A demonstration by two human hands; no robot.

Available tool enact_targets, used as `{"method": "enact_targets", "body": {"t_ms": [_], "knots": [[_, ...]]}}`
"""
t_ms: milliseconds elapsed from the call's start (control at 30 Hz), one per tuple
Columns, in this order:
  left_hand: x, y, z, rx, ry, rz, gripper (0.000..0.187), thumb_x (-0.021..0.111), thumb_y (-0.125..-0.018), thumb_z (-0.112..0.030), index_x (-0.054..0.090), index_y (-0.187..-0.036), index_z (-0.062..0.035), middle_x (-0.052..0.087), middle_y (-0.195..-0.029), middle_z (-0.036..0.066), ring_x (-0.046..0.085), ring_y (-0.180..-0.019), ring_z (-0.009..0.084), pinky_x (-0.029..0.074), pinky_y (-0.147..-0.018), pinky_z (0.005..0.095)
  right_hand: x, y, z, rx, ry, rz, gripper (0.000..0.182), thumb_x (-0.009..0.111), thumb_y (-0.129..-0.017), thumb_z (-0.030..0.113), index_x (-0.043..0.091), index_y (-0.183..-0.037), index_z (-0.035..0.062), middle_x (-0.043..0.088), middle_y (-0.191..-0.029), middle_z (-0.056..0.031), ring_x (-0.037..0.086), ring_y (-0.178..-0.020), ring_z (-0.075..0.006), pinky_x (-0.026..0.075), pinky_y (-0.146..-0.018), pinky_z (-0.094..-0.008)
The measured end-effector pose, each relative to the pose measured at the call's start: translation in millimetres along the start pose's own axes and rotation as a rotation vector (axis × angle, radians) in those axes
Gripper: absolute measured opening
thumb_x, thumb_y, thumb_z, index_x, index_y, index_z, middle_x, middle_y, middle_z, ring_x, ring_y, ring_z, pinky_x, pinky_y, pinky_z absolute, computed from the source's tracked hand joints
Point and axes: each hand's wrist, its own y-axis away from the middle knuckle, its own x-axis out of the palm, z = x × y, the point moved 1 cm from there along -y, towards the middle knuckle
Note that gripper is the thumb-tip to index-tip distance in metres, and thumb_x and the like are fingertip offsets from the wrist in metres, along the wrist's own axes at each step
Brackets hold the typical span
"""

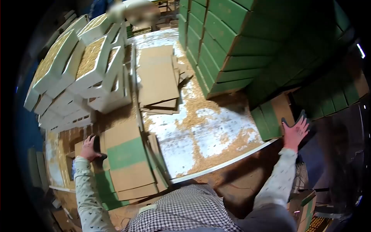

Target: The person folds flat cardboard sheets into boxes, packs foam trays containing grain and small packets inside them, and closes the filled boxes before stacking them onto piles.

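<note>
Head view: left hand [90, 150], with thumb and fingers apart, beside flattened cardboard [125, 154]; right hand [295, 133], spread wide, at green carton [266, 121], with contact unclear. Beyond: stacked white crates [104, 83].

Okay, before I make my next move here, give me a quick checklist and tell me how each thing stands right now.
1. Gloves on: ok, both the left hand and the right hand wear them.
2. Right hand free: ok, it is open with fingers spread, near the brown-and-green box.
3. Left hand touching the flat green-and-brown cardboard: cannot tell, contact is unclear.
4. Worktop free of shavings: not ok, they lie scattered across it.
5. Plain brown cardboard pile squared up: not ok, lower sheets stick out.
6. Green box stack steady: cannot tell from this view.
</note>
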Motion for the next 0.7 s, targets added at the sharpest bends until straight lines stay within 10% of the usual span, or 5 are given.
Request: {"method": "enact_targets", "body": {"t_ms": [100, 500, 700], "knots": [[-9, 2, -17, -0.046, 0.020, 0.037, 0.105, 0.086, -0.043, -0.023, 0.035, -0.133, -0.0060, 0.035, -0.135, 0.016, 0.034, -0.124, 0.0360, 0.031, -0.105, 0.0402, 33, -27, -21, -0.178, -0.157, 0.261, 0.060, 0.076, -0.061, 0.038, 0.054, -0.108, 0.0061, 0.064, -0.094, -0.0123, 0.060, -0.093, -0.0288, 0.047, -0.081, -0.0365], [15, -3, -1, 0.051, 0.013, -0.074, 0.104, 0.085, -0.044, -0.019, 0.034, -0.135, -0.0085, 0.037, -0.133, 0.019, 0.034, -0.123, 0.0384, 0.031, -0.104, 0.0421, -49, 16, 78, -0.521, -0.314, 0.715, 0.064, 0.062, -0.072, 0.052, 0.055, -0.109, 0.0001, 0.060, -0.105, -0.0235, 0.056, -0.098, -0.0376, 0.044, -0.083, -0.0422], [7, 0, -3, -0.232, -0.121, 0.106, 0.117, 0.084, -0.049, -0.045, 0.021, -0.141, -0.0097, 0.023, -0.145, 0.019, 0.017, -0.135, 0.0378, 0.017, -0.109, 0.0508, -69, 37, 206, -0.502, -1.425, 1.314, 0.034, 0.066, -0.079, 0.020, 0.059, -0.107, 0.0022, 0.064, -0.088, -0.0042, 0.058, -0.074, -0.0126, 0.046, -0.066, -0.0267]]}}
